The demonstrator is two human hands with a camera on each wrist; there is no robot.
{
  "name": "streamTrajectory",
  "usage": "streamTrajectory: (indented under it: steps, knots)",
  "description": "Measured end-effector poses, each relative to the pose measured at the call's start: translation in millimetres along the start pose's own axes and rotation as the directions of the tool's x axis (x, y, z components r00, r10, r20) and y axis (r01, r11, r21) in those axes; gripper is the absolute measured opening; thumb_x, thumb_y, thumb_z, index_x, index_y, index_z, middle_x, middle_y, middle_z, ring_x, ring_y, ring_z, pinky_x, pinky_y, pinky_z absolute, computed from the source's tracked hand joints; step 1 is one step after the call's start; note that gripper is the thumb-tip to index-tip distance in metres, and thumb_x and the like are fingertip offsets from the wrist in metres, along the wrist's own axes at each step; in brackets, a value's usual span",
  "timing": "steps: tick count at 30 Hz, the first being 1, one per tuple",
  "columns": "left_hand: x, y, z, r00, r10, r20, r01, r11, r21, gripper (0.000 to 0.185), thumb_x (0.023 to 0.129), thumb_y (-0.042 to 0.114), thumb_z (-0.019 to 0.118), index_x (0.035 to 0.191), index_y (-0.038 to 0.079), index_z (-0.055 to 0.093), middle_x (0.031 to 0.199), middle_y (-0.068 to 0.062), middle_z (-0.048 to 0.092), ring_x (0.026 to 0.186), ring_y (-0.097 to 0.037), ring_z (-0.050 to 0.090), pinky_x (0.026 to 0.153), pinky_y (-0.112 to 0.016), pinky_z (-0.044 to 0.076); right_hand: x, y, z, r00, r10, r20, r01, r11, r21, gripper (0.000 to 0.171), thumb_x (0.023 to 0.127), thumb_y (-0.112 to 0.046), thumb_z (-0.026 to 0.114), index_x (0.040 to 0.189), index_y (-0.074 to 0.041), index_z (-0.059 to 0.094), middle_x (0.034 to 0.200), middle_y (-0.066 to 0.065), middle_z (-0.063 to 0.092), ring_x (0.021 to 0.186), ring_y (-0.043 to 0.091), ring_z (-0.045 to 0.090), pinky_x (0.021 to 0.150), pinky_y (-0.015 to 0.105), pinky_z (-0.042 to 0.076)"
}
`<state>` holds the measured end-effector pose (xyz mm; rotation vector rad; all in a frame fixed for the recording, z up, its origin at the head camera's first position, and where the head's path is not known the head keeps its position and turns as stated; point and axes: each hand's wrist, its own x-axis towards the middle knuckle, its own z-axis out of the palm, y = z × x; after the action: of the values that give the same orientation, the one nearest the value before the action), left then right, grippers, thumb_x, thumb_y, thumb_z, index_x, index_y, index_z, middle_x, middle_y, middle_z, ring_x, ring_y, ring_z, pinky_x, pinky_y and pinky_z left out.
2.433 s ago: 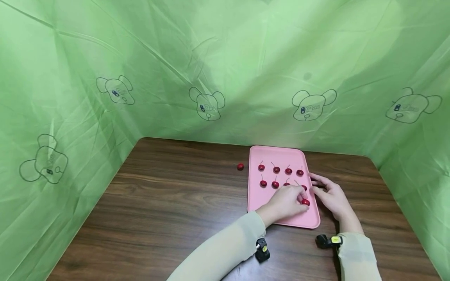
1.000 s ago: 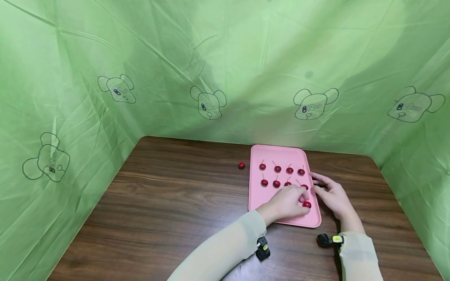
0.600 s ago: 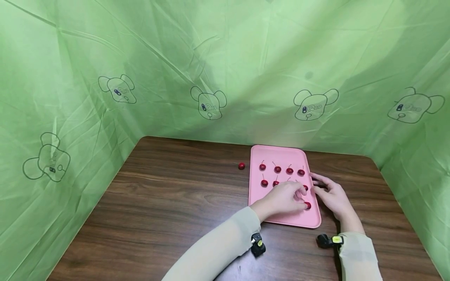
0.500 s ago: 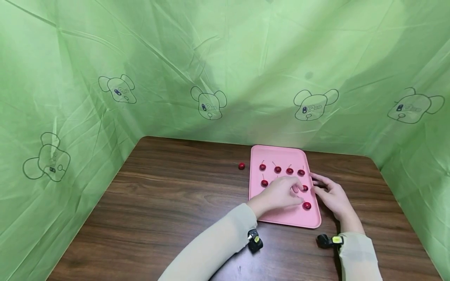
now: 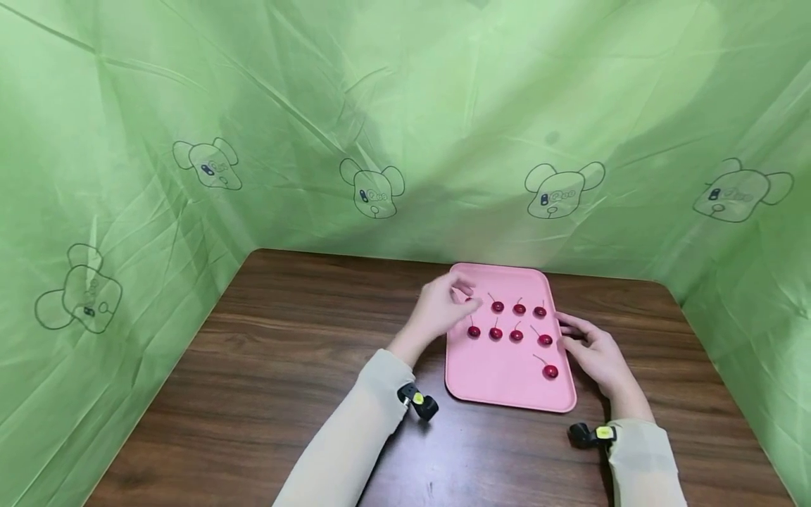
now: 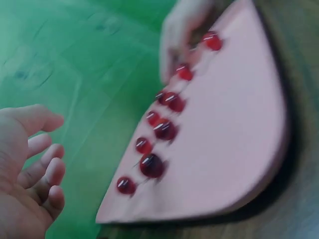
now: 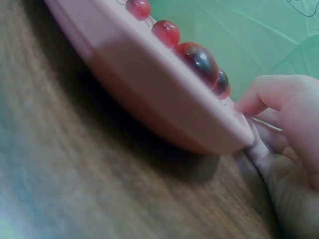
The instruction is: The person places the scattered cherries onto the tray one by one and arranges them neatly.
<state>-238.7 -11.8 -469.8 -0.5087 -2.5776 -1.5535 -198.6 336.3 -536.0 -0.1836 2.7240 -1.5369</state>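
My left hand point(image 5: 436, 308) is above the left edge of the pink tray point(image 5: 494, 384), near its far corner. The left wrist view shows its fingers point(image 6: 52, 158) loosely bent with nothing between them. On the tray, red cherries with thin stems stand in two rows, and one more cherry point(image 5: 550, 371) sits alone nearer me on the right. The cherry at the far left of the back row is mostly hidden by my left hand. My right hand point(image 5: 600, 359) holds the tray's right rim, fingertips and thumb at the edge.
A brown wood-grain table point(image 5: 304, 338) carries the tray. Green fabric point(image 5: 443, 127) with printed bear heads encloses the table at the back and sides. A black wrist camera point(image 5: 418, 401) is strapped to the left sleeve, another to the right.
The left hand has let go of the cherry near the tray's front right and moved left and away, now covering where the loose cherry lay. The right hand stays at the rim.
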Motion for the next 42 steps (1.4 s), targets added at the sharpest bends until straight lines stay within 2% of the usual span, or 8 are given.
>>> streamTrajectory:
  steps: [3, 6, 9, 12, 18, 29, 38, 42]
  knots:
    - [2.3, -13.6, -13.8, 0.992, -0.035, -0.120, 0.033, 0.999, -0.016, 0.029, 0.094, 0.021, 0.085, 0.120, 0.010, 0.075, 0.104, -0.002, 0.078, 0.079, -0.016, 0.065, 0.071, -0.028, 0.053, 0, -1, 1, 1.000, 0.001, 0.000, -0.001, 1.000, -0.002, 0.052, 0.108, -0.011, 0.068, 0.158, -0.002, 0.056, 0.137, 0.028, 0.069, 0.107, -0.005, 0.062, 0.083, 0.012, 0.052]
    - [3.4, -27.6, -22.3, 0.973, -0.088, -0.215, 0.084, 0.996, -0.028, 0.029, 0.093, 0.020, 0.085, 0.119, 0.011, 0.075, 0.103, -0.002, 0.079, 0.077, -0.015, 0.065, 0.070, -0.030, 0.053, -1, -2, 1, 1.000, 0.007, -0.004, -0.007, 1.000, -0.006, 0.051, 0.108, -0.012, 0.068, 0.157, -0.002, 0.056, 0.137, 0.028, 0.069, 0.106, -0.005, 0.062, 0.083, 0.012, 0.052]
    - [2.6, -40.0, -26.2, 0.949, -0.144, -0.282, 0.138, 0.990, -0.040, 0.031, 0.092, 0.020, 0.085, 0.120, 0.011, 0.076, 0.105, -0.003, 0.080, 0.075, -0.013, 0.064, 0.069, -0.030, 0.053, -1, -3, 0, 1.000, 0.009, -0.006, -0.009, 1.000, -0.011, 0.051, 0.108, -0.012, 0.068, 0.157, -0.002, 0.056, 0.137, 0.028, 0.069, 0.107, -0.006, 0.062, 0.083, 0.012, 0.052]
    - [0.4, -49.7, -27.6, 0.932, -0.180, -0.314, 0.173, 0.984, -0.050, 0.034, 0.091, 0.021, 0.085, 0.121, 0.010, 0.076, 0.109, -0.006, 0.081, 0.075, -0.012, 0.065, 0.070, -0.030, 0.053, -1, -3, 0, 1.000, 0.010, -0.003, -0.010, 1.000, -0.010, 0.052, 0.108, -0.012, 0.068, 0.158, -0.002, 0.056, 0.138, 0.028, 0.068, 0.107, -0.005, 0.062, 0.083, 0.012, 0.052]
    - [-4.9, -64.0, -26.3, 0.929, -0.192, -0.315, 0.185, 0.981, -0.052, 0.038, 0.090, 0.020, 0.085, 0.124, 0.007, 0.075, 0.112, -0.012, 0.079, 0.076, -0.016, 0.067, 0.072, -0.033, 0.054, 0, 0, 0, 1.000, 0.011, -0.003, -0.011, 1.000, -0.012, 0.052, 0.108, -0.011, 0.068, 0.158, -0.001, 0.055, 0.138, 0.029, 0.068, 0.107, -0.006, 0.062, 0.083, 0.011, 0.052]
    - [-7.0, -81.6, -15.5, 0.922, -0.217, -0.321, 0.237, 0.971, 0.024, 0.039, 0.088, 0.022, 0.089, 0.122, 0.009, 0.076, 0.108, -0.006, 0.077, 0.084, -0.018, 0.069, 0.082, -0.038, 0.056, 0, -2, 1, 1.000, 0.014, 0.000, -0.014, 1.000, -0.006, 0.052, 0.108, -0.013, 0.068, 0.158, -0.003, 0.056, 0.137, 0.028, 0.069, 0.105, -0.004, 0.064, 0.083, 0.012, 0.053]
    - [-9.5, -79.6, -12.6, 0.947, -0.179, -0.265, 0.205, 0.976, 0.075, 0.039, 0.087, 0.018, 0.090, 0.121, 0.006, 0.076, 0.107, -0.008, 0.075, 0.082, -0.018, 0.068, 0.081, -0.036, 0.055, 0, -1, 0, 1.000, 0.027, -0.004, -0.027, 0.999, -0.027, 0.052, 0.108, -0.013, 0.067, 0.158, -0.004, 0.056, 0.137, 0.027, 0.069, 0.106, -0.004, 0.063, 0.084, 0.012, 0.052]
    - [-10.2, -78.5, -12.9, 0.952, -0.171, -0.255, 0.199, 0.976, 0.088, 0.037, 0.085, 0.017, 0.090, 0.117, 0.005, 0.077, 0.104, -0.009, 0.073, 0.082, -0.019, 0.069, 0.081, -0.037, 0.056, 0, -2, 1, 1.000, 0.026, -0.004, -0.026, 1.000, -0.017, 0.052, 0.108, -0.013, 0.068, 0.158, -0.003, 0.056, 0.137, 0.027, 0.069, 0.106, -0.004, 0.063, 0.083, 0.012, 0.053]
